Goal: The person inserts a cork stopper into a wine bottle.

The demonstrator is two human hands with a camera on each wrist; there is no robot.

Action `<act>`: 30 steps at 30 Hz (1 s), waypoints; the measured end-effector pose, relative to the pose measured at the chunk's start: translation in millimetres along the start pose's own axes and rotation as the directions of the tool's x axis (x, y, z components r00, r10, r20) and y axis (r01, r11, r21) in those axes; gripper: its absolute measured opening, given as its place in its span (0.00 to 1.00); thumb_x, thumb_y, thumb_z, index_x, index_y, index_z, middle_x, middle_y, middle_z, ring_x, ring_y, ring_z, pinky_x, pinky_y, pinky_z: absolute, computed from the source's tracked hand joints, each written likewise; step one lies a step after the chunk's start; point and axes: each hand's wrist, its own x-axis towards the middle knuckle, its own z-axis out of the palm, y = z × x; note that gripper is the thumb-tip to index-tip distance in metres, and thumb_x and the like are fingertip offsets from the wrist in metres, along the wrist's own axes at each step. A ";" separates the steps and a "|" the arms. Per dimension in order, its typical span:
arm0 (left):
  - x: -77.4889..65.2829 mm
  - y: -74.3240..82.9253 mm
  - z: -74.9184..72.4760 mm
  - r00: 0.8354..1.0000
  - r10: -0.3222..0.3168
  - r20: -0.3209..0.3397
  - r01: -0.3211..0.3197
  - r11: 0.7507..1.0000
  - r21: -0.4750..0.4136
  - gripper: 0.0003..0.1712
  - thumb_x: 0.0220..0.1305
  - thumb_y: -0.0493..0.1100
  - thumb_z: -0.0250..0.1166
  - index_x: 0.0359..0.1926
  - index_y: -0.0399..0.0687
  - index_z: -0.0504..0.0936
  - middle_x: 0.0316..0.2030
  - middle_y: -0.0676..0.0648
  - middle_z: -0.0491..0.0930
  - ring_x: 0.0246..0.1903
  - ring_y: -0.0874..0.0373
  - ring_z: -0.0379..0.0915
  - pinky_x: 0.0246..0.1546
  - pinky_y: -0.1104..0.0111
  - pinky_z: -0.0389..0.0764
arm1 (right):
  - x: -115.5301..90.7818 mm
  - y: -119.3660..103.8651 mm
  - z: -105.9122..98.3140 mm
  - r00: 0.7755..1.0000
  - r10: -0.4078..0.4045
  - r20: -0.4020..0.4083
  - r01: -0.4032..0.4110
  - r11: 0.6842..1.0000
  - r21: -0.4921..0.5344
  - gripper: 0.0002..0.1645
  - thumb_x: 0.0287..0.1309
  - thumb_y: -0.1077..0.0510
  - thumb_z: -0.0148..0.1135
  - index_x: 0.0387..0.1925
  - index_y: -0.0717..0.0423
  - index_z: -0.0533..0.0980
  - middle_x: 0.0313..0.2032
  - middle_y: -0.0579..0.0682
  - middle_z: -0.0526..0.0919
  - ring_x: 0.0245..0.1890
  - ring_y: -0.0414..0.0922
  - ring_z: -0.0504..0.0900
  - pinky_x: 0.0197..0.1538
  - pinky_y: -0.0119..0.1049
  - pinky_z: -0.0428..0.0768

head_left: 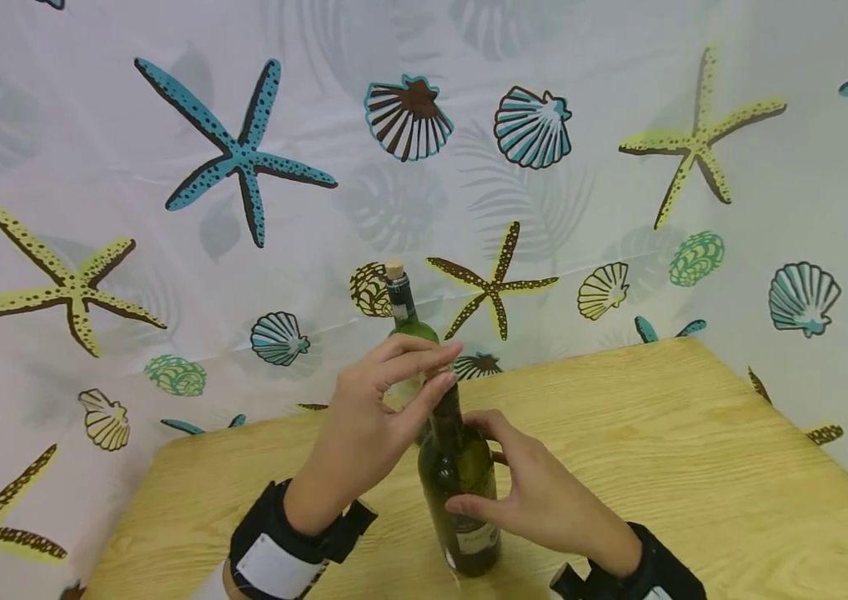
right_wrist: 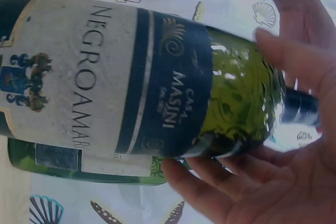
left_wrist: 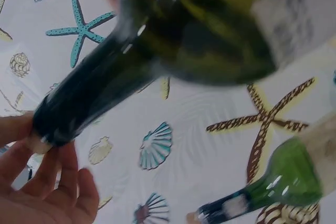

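Observation:
A dark green wine bottle [head_left: 434,500] stands on the wooden table in front of me. My right hand [head_left: 536,492] holds it round the shoulder, thumb on the near side and fingers on the far side. At the top of the neck, my left hand [head_left: 374,425] pinches a cork [left_wrist: 38,145] between thumb and fingertips; the head view hides most of that cork behind the fingers. The right wrist view shows the bottle's large white and dark blue label [right_wrist: 105,77]. Just behind stands a second green bottle [head_left: 414,327] with a cork [head_left: 394,268] in its mouth.
The pale wooden table [head_left: 679,467] ends at a back edge. Behind it hangs a white cloth [head_left: 363,208] printed with starfish and shells. A black strap with a camera is worn on each wrist, the left strap [head_left: 273,554] beside the bottle.

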 end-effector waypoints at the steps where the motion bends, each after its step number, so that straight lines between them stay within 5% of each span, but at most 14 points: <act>1: 2.3 2.0 -5.0 0.999 -0.010 0.043 0.010 1.000 0.016 0.17 0.64 0.36 0.66 0.55 0.44 0.83 0.46 0.49 0.79 0.39 0.61 0.76 0.34 0.69 0.78 | 0.0 1.4 -1.7 1.000 -0.005 0.019 0.005 1.000 0.010 0.44 0.56 0.43 0.69 0.69 0.44 0.59 0.65 0.45 0.68 0.62 0.48 0.71 0.57 0.56 0.75; 5: 13.6 9.7 -21.3 0.983 -0.053 0.177 0.040 0.996 0.078 0.17 0.62 0.37 0.68 0.53 0.47 0.84 0.47 0.51 0.78 0.41 0.62 0.75 0.39 0.68 0.79 | 1.4 7.3 -6.9 0.995 -0.041 0.089 0.036 0.998 0.056 0.42 0.62 0.47 0.65 0.72 0.40 0.56 0.69 0.44 0.63 0.67 0.50 0.66 0.58 0.60 0.72; 10: 22.3 8.6 -25.9 0.961 -0.135 0.240 0.143 0.990 -0.016 0.14 0.62 0.37 0.68 0.49 0.47 0.86 0.40 0.54 0.82 0.38 0.66 0.79 0.39 0.70 0.81 | 3.8 9.8 -10.8 0.990 -0.069 0.123 0.055 0.992 0.111 0.38 0.63 0.50 0.64 0.71 0.43 0.59 0.67 0.47 0.67 0.65 0.53 0.67 0.57 0.64 0.71; 15: 20.4 6.0 -24.4 0.961 -0.181 0.210 0.206 0.973 -0.103 0.12 0.61 0.36 0.69 0.46 0.45 0.87 0.35 0.53 0.82 0.36 0.66 0.81 0.40 0.69 0.83 | 4.1 5.0 -10.3 0.993 -0.049 0.110 0.037 0.993 0.110 0.39 0.61 0.50 0.66 0.70 0.46 0.61 0.66 0.48 0.68 0.64 0.54 0.69 0.56 0.62 0.74; 23: 11.6 15.5 -18.8 0.976 -0.194 0.095 0.196 0.981 -0.011 0.12 0.61 0.38 0.69 0.47 0.47 0.88 0.34 0.55 0.81 0.35 0.67 0.79 0.33 0.68 0.80 | -0.5 -11.5 2.9 0.996 -0.050 -0.068 0.048 0.998 -0.033 0.38 0.55 0.44 0.70 0.64 0.44 0.67 0.58 0.43 0.73 0.56 0.45 0.75 0.50 0.49 0.81; 30: 16.8 19.5 -24.3 0.970 -0.173 0.173 0.165 0.984 0.059 0.11 0.61 0.38 0.70 0.46 0.48 0.88 0.39 0.55 0.81 0.38 0.64 0.79 0.36 0.70 0.81 | -4.1 -12.6 1.0 0.998 -0.029 -0.053 0.025 0.997 -0.077 0.39 0.55 0.42 0.70 0.65 0.39 0.65 0.59 0.36 0.70 0.56 0.40 0.74 0.51 0.43 0.80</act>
